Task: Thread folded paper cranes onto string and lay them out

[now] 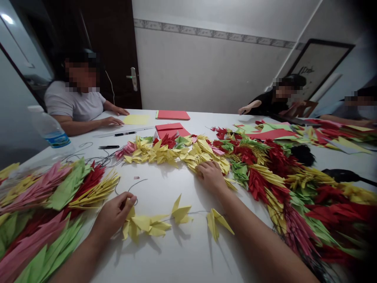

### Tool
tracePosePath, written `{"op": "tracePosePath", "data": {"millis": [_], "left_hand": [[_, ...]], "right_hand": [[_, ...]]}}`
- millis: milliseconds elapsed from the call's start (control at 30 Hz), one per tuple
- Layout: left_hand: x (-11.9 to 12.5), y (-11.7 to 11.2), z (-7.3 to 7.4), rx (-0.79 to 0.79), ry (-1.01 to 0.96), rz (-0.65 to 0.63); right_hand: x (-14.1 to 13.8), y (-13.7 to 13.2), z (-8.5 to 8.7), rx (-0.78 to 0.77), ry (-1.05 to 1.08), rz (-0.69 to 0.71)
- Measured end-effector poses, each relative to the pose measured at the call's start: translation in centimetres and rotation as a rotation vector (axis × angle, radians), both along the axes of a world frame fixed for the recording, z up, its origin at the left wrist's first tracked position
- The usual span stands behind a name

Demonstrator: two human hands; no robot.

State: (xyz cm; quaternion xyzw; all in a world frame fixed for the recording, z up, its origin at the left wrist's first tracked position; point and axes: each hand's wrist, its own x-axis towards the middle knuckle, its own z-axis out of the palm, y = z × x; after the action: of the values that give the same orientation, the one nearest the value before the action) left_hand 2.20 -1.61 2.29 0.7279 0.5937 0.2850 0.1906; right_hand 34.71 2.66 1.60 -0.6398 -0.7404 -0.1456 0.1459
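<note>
My left hand [115,213] is closed in a pinch on a thin wire [136,184] at the end of a short string of yellow folded paper pieces [153,225]. More yellow pieces [217,223] hang on the same wire to the right. My right hand [209,175] reaches forward into a loose heap of yellow folded pieces [179,152], its fingers curled down among them; what they grip is hidden.
Strung bundles of pink, green, red and yellow pieces [55,196] lie at the left; a large mixed heap [282,184] fills the right. A water bottle [50,129], pens [125,133], and red paper sheets [173,114] sit farther back. Three other people sit at the white table [176,255].
</note>
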Motion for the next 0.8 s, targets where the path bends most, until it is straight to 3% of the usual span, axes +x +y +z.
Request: {"op": "tracePosePath", "data": {"millis": [100,267,333,400,467,600,700,800], "left_hand": [[0.0,0.0,0.1,-0.004,0.001,-0.004],[-0.4,0.2,-0.1,0.014,-0.016,-0.014],[-0.5,0.4,-0.3,0.000,-0.002,-0.034],[-0.7,0.5,-0.5,-0.024,0.023,-0.071],[-0.8,0.6,-0.6,-0.040,0.039,-0.096],[-0.6,0.6,-0.7,-0.015,0.011,-0.053],[-0.5,0.5,-0.7,0.009,-0.002,-0.033],[-0.4,0.5,-0.8,0.006,-0.012,-0.033]], "right_hand": [[-0.3,-0.1,0.1,-0.029,-0.024,0.046],[1.7,-0.6,0.8,-0.073,0.078,0.290],[3.7,-0.3,1.3,0.016,0.185,0.219],[5.9,0.3,1.7,0.159,0.264,0.017],[7.6,1.1,1.9,0.137,0.231,-0.088],[8.3,1.6,1.3,-0.147,0.120,-0.084],[8.2,1.0,0.9,-0.152,0.079,-0.139],[8.8,0.1,1.0,-0.116,0.081,-0.083]]}}
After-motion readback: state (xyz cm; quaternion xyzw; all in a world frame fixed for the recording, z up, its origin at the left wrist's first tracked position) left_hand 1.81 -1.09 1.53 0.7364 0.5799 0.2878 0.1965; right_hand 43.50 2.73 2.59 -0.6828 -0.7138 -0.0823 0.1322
